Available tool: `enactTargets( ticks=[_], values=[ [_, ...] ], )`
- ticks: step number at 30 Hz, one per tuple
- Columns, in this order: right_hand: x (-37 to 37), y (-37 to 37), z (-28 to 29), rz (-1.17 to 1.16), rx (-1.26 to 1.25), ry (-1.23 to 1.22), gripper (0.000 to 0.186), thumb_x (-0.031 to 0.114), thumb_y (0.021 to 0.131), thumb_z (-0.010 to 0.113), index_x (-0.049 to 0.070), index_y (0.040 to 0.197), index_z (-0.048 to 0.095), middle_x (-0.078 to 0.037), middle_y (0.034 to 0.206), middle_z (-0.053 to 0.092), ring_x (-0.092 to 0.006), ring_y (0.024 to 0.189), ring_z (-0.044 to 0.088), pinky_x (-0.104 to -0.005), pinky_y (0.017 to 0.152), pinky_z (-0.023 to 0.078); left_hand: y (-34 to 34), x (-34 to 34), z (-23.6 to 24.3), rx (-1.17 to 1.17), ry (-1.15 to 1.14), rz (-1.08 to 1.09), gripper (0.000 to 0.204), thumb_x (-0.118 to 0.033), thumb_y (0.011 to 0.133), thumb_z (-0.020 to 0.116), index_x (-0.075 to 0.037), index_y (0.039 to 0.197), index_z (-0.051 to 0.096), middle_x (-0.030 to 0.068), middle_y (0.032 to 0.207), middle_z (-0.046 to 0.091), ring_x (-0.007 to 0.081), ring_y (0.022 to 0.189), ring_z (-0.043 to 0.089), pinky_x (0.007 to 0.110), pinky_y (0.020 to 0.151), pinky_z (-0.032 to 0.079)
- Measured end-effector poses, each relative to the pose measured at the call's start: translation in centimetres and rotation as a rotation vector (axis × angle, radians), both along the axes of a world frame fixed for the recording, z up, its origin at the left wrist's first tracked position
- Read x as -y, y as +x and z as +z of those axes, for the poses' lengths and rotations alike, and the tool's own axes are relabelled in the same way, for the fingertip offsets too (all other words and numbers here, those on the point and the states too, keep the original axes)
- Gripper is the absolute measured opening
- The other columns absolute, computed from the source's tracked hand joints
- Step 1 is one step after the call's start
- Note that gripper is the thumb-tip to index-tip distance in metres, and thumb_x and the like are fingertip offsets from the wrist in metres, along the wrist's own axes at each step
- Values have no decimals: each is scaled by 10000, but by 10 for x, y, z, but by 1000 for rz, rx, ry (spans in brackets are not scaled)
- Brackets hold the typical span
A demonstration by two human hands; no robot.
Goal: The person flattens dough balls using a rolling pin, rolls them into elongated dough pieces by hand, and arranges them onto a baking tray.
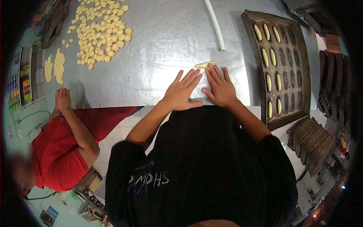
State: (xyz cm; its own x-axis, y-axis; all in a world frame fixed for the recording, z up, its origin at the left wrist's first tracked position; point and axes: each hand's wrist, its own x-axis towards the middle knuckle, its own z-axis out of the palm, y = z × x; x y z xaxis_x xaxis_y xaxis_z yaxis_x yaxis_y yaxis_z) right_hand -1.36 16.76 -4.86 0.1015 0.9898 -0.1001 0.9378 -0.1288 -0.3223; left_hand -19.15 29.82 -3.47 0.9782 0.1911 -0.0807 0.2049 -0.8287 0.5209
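The piece of dough (202, 65), upper centre of the frame, could turn out lopsided if the right hand (222, 89) presses only its right end, where the fingertips seem to rest. That hand and the left hand (181, 92) are flat, palms down, gripping nothing (the left sits just below the dough), angled inward.

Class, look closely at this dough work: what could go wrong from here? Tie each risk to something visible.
The small, pale yellow, tapered dough piece lies at the tips of the right hand; uneven pressure might squash it lopsided.

The long, round white tube ends just beyond that hand, so a forward push could bump it.
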Motion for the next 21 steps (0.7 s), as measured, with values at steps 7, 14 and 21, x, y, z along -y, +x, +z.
enactTargets(
  ticks=[7,14,21],
  values=[
    [-107,1,-8,-24,114,172,778,563,905,496,61,1473,325,-153,1551,276,-304,1444,236,-504,1171,159,-19,-19,-15,400,-74,337,765,-325,846,669,75,1408,338,316,1460,332,504,1375,273,534,1131,236],
    [-79,-16,-1,133,111,41,802,593,909,445,75,1499,282,-155,1572,225,-289,1453,211,-474,1179,153,-20,-19,-14,436,-44,382,837,-355,838,658,96,1430,275,316,1464,329,502,1371,280,532,1128,248],
    [-164,66,9,105,-466,26,614,485,940,506,57,1380,486,-186,1415,471,-335,1300,451,-401,1095,342,-24,-16,-19,509,-182,420,941,-585,888,513,92,1462,201,310,1486,295,515,1380,256,502,1133,247]
  ],
)
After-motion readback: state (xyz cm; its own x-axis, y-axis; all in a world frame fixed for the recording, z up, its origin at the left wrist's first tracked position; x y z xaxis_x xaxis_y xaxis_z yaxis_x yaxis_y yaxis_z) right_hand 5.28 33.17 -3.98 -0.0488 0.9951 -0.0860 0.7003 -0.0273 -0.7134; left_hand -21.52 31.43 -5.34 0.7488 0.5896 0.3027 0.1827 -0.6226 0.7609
